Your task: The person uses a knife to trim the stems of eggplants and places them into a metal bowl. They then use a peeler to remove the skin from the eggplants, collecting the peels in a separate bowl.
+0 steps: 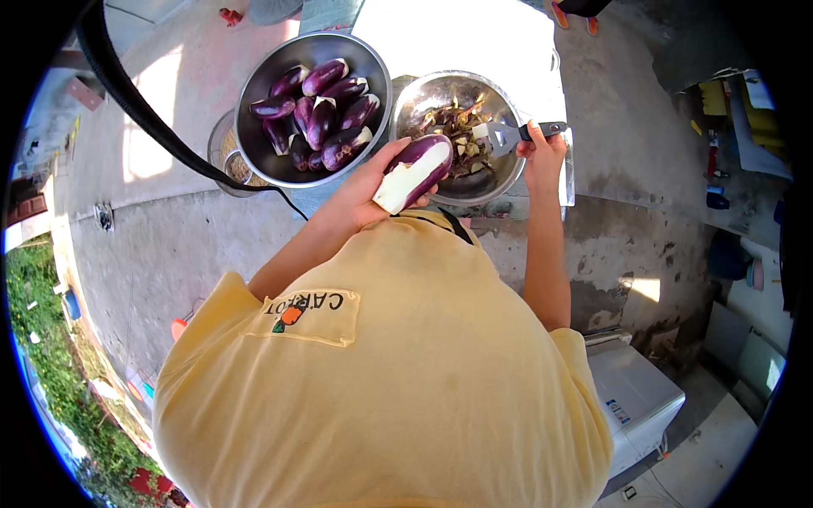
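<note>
My left hand (375, 184) holds a purple eggplant (416, 171) with a broad strip of its skin peeled off, showing white flesh. In my right hand (543, 152) is a peeler (508, 134) with a dark handle and a wide metal head; a pale piece lies at its tip. The peeler is above a steel bowl (467, 193) holding eggplant peels and trimmings (470, 149), just right of the eggplant. To the left, a larger steel bowl (244, 73) contains several purple eggplants (322, 120) with their tops cut off.
Both bowls stand on a table (444, 38) whose far part is brightly sunlit. A clear container with grain (222, 143) is partly under the large bowl's left side. A black strap (149, 124) crosses the upper left. Another person's orange shoes (592, 25) show at the top right.
</note>
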`<state>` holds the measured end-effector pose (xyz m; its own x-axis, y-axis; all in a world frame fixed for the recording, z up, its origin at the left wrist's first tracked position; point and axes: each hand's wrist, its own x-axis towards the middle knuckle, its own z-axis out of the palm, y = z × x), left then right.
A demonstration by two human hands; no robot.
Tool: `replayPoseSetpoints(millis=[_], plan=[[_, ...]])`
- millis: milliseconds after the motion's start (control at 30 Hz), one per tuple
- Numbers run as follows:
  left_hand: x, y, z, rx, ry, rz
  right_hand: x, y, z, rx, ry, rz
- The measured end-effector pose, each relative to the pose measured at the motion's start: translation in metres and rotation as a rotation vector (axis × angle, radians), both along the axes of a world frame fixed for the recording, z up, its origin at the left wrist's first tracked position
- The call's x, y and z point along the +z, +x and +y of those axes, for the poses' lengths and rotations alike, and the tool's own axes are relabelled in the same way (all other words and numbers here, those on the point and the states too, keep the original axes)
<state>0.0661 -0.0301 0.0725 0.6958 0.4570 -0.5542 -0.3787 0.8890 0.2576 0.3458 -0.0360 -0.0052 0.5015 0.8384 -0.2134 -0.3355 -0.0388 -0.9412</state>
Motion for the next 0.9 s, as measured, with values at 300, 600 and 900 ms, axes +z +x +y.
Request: replayPoseSetpoints(millis=[300, 600, 900], plan=[[-0.043, 0.014, 0.029, 0.143, -0.124, -0.235, 0.050, -0.059, -0.008, 0.019, 0.147, 0.112], [-0.035, 0.027, 0.009, 0.086, -0.057, -0.222, 0.080, -0.097, -0.019, 0.352, 0.044, 0.206], [-0.009, 0.011, 0.000, -0.085, -0.007, 0.041, 0.008, 0.004, -0.001, -0.030, -0.033, -0.072]])
